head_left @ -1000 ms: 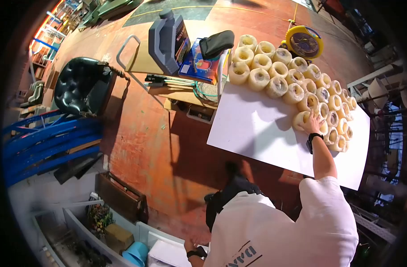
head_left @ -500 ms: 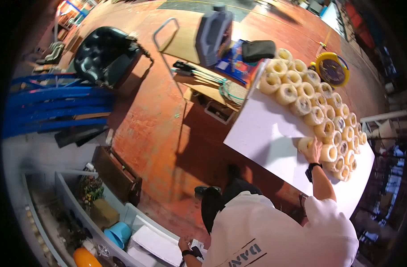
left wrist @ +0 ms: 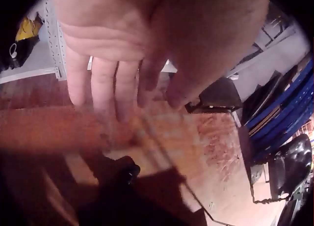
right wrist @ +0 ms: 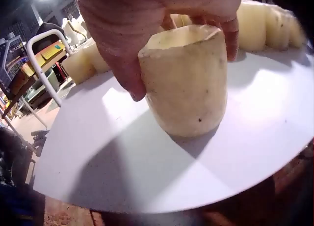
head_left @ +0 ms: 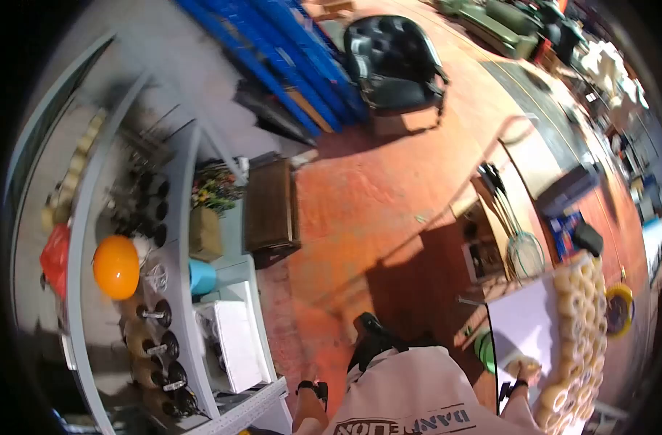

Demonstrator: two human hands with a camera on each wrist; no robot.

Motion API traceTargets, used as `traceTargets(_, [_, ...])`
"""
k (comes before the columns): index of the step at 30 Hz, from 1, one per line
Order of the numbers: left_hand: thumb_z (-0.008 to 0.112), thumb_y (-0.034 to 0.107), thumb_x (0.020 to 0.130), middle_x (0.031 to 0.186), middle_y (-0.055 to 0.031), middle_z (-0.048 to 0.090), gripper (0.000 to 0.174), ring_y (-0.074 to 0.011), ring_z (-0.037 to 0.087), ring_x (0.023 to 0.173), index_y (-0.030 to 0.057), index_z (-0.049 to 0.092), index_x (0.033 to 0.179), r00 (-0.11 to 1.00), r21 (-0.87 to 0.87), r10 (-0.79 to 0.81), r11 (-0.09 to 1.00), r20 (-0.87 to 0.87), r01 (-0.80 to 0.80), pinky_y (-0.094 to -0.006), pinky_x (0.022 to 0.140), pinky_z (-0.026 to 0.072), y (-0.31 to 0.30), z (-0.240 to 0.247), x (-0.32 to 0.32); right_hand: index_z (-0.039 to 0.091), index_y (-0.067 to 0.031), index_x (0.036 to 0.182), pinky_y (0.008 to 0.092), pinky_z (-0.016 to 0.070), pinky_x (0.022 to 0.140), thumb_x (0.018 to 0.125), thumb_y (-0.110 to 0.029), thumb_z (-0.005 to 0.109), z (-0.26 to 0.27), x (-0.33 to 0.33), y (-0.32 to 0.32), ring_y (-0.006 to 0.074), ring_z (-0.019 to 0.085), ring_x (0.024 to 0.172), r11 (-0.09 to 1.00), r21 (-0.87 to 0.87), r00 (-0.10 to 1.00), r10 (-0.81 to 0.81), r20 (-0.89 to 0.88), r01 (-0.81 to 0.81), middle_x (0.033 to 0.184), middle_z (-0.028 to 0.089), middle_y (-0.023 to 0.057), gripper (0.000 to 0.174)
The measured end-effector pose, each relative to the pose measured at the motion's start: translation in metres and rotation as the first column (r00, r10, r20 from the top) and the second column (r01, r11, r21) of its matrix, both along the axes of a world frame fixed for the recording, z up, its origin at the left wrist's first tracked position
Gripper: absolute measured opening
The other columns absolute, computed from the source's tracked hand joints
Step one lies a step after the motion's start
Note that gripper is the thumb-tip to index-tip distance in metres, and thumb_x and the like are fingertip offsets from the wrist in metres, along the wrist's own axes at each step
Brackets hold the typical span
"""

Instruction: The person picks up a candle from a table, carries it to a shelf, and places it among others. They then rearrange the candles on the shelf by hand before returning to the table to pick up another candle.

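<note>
My right hand [right wrist: 147, 34] grips a cream, waxy-looking hollow cylinder [right wrist: 186, 88] from above, thumb on one side and fingers on the other. The cylinder stands upright, open end up, close over the white board [right wrist: 147, 172]. In the head view this hand and its cylinder are near the board's left part, apart from several rows of similar cylinders [head_left: 579, 319] along the far side. My left hand [left wrist: 113, 49] hangs over the red floor, fingers loosely extended, holding nothing.
A trolley [head_left: 523, 196] carrying rackets [head_left: 525, 254] stands beyond the board. A green bucket [head_left: 484, 349] is by the board's left edge. Shelving [head_left: 189, 290] with an orange ball-like object [head_left: 116, 267] runs along the left. A black chair [head_left: 392, 65] stands farther off.
My head view has swung left toward the shelving. The right hand has drawn one cylinder away from the rows, across the board toward me. The left hand stays low at my side.
</note>
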State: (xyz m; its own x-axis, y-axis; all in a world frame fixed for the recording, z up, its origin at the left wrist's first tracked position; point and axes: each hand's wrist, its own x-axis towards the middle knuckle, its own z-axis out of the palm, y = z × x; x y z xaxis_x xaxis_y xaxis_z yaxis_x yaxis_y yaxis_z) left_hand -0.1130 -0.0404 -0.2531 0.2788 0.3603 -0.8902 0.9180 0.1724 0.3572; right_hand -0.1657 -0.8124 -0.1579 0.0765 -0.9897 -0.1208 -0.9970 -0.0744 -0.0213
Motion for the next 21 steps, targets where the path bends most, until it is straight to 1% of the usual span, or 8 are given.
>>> traceTargets(3, [0.053,0.032,0.079,0.083,-0.006,0.061,0.031,-0.0178,0.061,0.072,0.0068,0.059,0.097,0.971,-0.017,0.144,0.989,0.19,-0.144,-0.0344,0.053,0.0434,0.02,-0.006,0.031,0.027,-0.0218,0.14,0.0475,0.0376,0.094,0.057,-0.04,0.08,0.032,0.067,0.067,0.0411,0.045,0.11,0.999,0.014,0.996,0.028,0.089,-0.03,0.121,0.044,0.0248,0.1])
traceTargets(6, [0.049,0.034,0.081,0.084,-0.0075,0.063,0.034,-0.0189,0.06,0.071,0.0052,0.059,0.095,0.952,0.024,0.229,0.971,0.202,-0.239,-0.0358,0.054,0.0445,0.037,-0.001,0.063,0.028,-0.0175,0.14,0.0479,0.0368,0.094,0.059,-0.035,0.077,0.048,0.122,0.114,0.0405,0.044,0.11,0.936,-0.082,0.876,0.35,0.331,-0.342,0.12,0.042,0.0241,0.096])
traceTargets(8, [0.05,0.031,0.082,0.084,-0.0099,0.063,0.031,-0.0181,0.061,0.068,0.0044,0.06,0.094,0.958,0.143,-0.285,0.947,-0.034,0.287,-0.0347,0.054,0.0454,0.059,0.015,0.081,0.028,-0.0183,0.14,0.0474,0.0369,0.095,0.059,-0.036,0.077,0.059,0.156,0.139,0.0408,0.045,0.11,0.89,-0.109,0.805,0.449,0.387,-0.443,0.121,0.042,0.0247,0.096])
traceTargets(12, [0.048,0.028,0.084,0.079,-0.0102,0.063,0.028,-0.017,0.06,0.064,0.0034,0.062,0.088,0.999,0.226,-0.042,0.973,0.002,0.041,-0.0331,0.054,0.0455,0.057,0.001,0.118,0.03,-0.0121,0.138,0.0465,0.0353,0.096,0.065,-0.025,0.075,0.094,0.247,0.187,0.0402,0.043,0.111,0.799,-0.08,0.628,0.526,0.573,-0.596,0.122,0.041,0.0224,0.087])
traceTargets(14, [0.053,0.027,0.085,0.084,-0.0082,0.061,0.026,-0.0167,0.057,0.072,0.0024,0.063,0.087,0.954,0.1,0.223,0.964,0.201,-0.247,-0.0299,0.059,0.0446,0.044,0.028,0.138,0.03,-0.0121,0.138,0.0463,0.0355,0.096,0.067,-0.018,0.075,0.098,0.288,0.21,0.0385,0.043,0.111,0.773,-0.072,0.581,0.531,0.617,-0.63,0.122,0.04,0.0217,0.085])
traceTargets(17, [0.05,0.026,0.085,0.077,-0.0092,0.064,0.026,-0.0164,0.061,0.066,0.0024,0.061,0.085,0.988,0.201,0.023,0.978,0.154,-0.054,-0.0325,0.06,0.0468,0.053,0.033,0.158,0.031,-0.0121,0.138,0.0449,0.0362,0.097,0.067,-0.016,0.075,0.093,0.347,0.236,0.0358,0.043,0.112,0.715,0.015,0.398,0.372,0.839,-0.699,0.121,0.04,0.0202,0.084])
traceTargets(18, [0.052,0.025,0.084,0.08,-0.0105,0.065,0.025,-0.0173,0.063,0.072,0.0015,0.061,0.087,0.961,0.379,-0.264,0.9,0.076,0.217,-0.0328,0.065,0.0478,0.062,0.017,0.159,0.031,-0.0115,0.138,0.0441,0.0367,0.097,0.066,-0.016,0.075,0.088,0.368,0.241,0.035,0.042,0.112,0.66,0.02,0.405,0.436,0.804,-0.751,0.121,0.04,0.0197,0.084])
traceTargets(21, [0.049,0.027,0.084,0.083,-0.0127,0.065,0.03,-0.0231,0.064,0.076,-0.0005,0.06,0.089,0.993,0.177,0.042,0.982,0.112,-0.062,-0.0355,0.069,0.0482,0.063,0.045,0.185,0.032,-0.009,0.137,0.043,0.0374,0.096,0.064,-0.016,0.077,0.061,0.435,0.257,0.0338,0.042,0.112,0.559,-0.005,0.36,0.542,0.76,-0.829,0.12,0.039,0.0177,0.085])
